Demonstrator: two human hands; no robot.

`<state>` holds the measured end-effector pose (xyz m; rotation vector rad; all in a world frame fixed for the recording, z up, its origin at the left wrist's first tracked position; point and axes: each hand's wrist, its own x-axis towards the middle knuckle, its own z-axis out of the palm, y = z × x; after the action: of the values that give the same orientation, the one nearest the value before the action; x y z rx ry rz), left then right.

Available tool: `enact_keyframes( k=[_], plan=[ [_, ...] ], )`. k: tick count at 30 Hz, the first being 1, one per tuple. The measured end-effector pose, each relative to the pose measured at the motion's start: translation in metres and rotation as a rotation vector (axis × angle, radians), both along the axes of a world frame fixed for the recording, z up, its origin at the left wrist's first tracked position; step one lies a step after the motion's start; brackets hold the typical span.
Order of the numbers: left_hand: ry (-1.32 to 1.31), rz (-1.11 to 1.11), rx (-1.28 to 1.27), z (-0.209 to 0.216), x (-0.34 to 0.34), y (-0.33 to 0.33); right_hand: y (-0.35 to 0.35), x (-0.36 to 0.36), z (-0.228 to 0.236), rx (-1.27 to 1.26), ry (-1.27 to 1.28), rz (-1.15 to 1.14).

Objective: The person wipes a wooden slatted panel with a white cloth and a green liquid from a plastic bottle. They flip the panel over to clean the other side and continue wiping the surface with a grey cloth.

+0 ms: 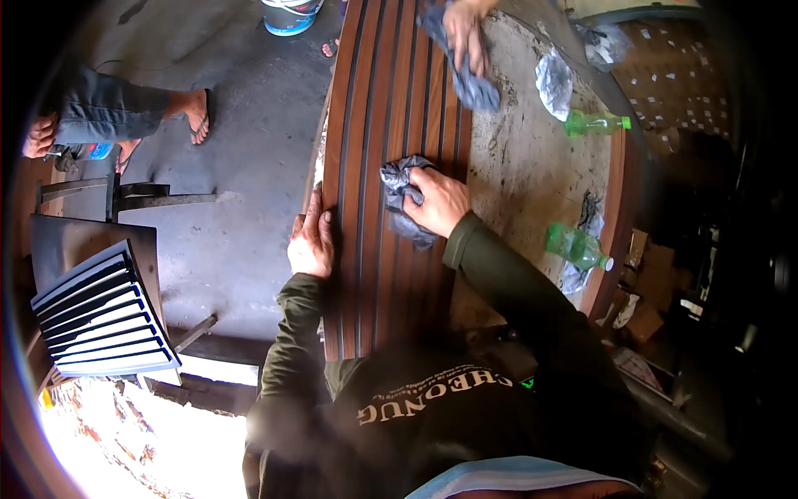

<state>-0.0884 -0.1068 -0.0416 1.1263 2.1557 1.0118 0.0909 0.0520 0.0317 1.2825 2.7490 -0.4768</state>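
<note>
A long brown slatted wood panel (366, 125) with dark grooves lies lengthwise on a worn, stained worktable (519, 158). My right hand (436, 202) is closed on a crumpled grey rag (399, 195) and presses it onto the slats near the panel's middle. At the panel's left edge rests my left hand (312, 241), its fingers pointing away from me along the side; the thumb is partly hidden. Farther up the panel, a co-worker's hand (467, 37) holds another grey rag (475, 87) over the right edge.
Two green plastic bottles, a far one (592, 124) and a near one (573, 245), lie on the table's right side near crumpled plastic (554, 83). Left stand a stack of dark-edged panels (104, 320) and a seated person's leg (125, 104). A bucket (291, 17) is beyond.
</note>
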Motion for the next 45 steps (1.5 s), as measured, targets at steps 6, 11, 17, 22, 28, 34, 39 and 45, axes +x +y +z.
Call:
enact_keyframes(
  k=[6, 11, 17, 22, 28, 34, 39, 45],
  plan=[
    [-0.020, -0.049, -0.005, 0.004, -0.001, 0.000, 0.161, -0.066, 0.024, 0.130, -0.165, -0.218],
    [-0.024, 0.002, 0.019, 0.003, -0.001, 0.004, 0.116, -0.056, 0.011, -0.067, -0.110, -0.247],
    [-0.034, 0.008, 0.009, 0.000, 0.001, -0.001, -0.118, 0.035, 0.022, -0.266, -0.008, 0.303],
    [0.047, 0.054, 0.027, -0.006, 0.001, 0.004, 0.040, -0.018, 0.011, -0.089, -0.020, 0.169],
    [0.014, 0.062, 0.023, -0.001, 0.000, 0.010, 0.037, -0.062, 0.017, -0.037, 0.193, -0.144],
    [-0.045, 0.058, -0.044, -0.006, 0.000, 0.011, -0.188, 0.020, 0.002, -0.260, 0.099, 0.354],
    [-0.025, 0.037, -0.097, 0.006, 0.001, 0.014, -0.149, 0.049, 0.018, -0.202, 0.040, 0.227],
    [-0.032, 0.022, -0.157, 0.017, -0.004, 0.015, -0.108, 0.047, 0.022, -0.123, 0.151, -0.079]
  ],
)
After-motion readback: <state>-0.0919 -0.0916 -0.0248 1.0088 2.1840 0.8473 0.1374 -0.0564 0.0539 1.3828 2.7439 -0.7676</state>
